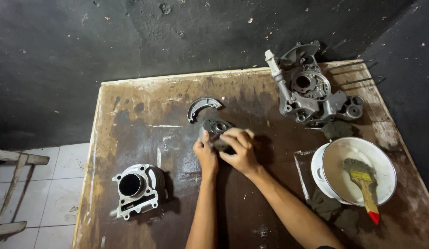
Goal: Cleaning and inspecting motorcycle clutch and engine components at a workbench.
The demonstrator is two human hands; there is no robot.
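Both hands (226, 150) grasping dark grey metal part (215, 127), round holed face, stained wooden table (145, 120)

a small dark grey metal engine part (216, 128) lies flat near the middle of the wooden table (145, 115), partly covered.

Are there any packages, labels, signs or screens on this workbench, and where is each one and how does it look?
None: no package, label, sign or screen shows.
The nearest to a container is the white round bowl at the table's right, holding a paintbrush with a yellow and red handle.
Both the left hand and the right hand grip a small dark metal engine part.
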